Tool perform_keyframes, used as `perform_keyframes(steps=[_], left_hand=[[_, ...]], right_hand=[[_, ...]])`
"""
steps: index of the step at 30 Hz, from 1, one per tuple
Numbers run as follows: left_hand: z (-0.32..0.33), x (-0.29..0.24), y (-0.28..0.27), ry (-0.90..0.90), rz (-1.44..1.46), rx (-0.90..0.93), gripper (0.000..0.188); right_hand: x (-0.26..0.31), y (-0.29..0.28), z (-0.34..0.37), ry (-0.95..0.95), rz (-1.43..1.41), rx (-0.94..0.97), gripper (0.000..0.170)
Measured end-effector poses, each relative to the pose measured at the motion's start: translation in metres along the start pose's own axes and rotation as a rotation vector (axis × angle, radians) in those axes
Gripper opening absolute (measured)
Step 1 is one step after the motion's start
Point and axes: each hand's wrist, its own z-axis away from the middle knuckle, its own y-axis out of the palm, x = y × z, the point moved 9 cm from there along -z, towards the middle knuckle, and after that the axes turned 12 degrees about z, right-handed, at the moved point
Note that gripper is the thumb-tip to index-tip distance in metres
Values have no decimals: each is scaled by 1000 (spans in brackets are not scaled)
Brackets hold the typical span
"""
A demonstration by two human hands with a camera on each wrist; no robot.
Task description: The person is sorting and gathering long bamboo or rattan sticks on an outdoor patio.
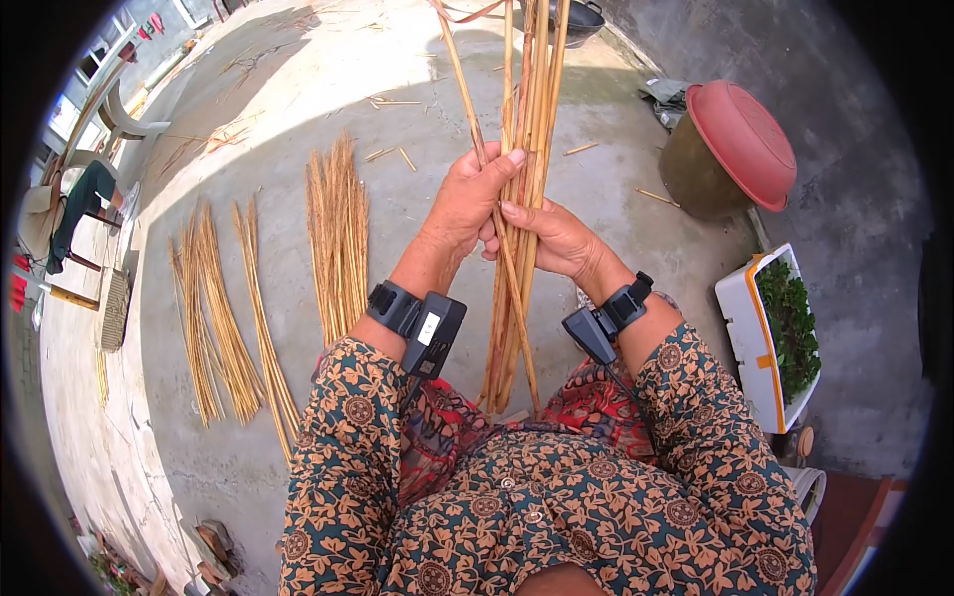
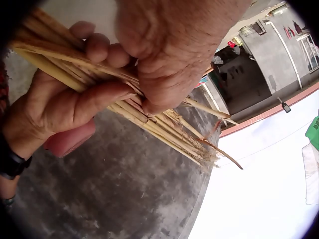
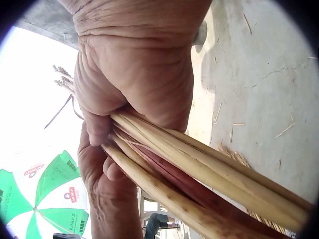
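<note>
A bundle of long tan stalks [image 1: 527,109] stands nearly upright before the person's lap, held by both hands. The left hand [image 1: 469,196] grips it from the left, thumb across the front, with one stalk slanting over the others beneath it. Just below and to the right, the right hand [image 1: 558,238] is wrapped round the same bundle, its thumb close to the left hand's fingers. In the left wrist view the thumbs lie near each other on the stalks [image 2: 164,132]. Reddish dry husk shows among the stalks [image 3: 172,174] in the right wrist view.
Separate piles of stalks [image 1: 338,238] lie on the concrete floor to the left, with loose pieces scattered ahead. On the right stand a pot with a red basin [image 1: 740,139] on top and a white foam box [image 1: 745,343] of green plants. A chair [image 1: 89,199] is at far left.
</note>
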Motion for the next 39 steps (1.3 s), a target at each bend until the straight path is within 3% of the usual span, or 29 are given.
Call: perform_keyframes(steps=[17,26,35,39], left_hand=[[-6,3,-6,47,175,-32,24],[-8,-4,-3,104,76,-34,33],[-10,-6,-4,136,-103,-40,30],[-8,0,-10,-1,-61,-53,27]], right_hand=[[3,2,1,-30,5,20,25],[0,1,1,-10,26,33,18],[0,-3,0,20,121,-32,20],[2,-2,0,16,163,-33,20]])
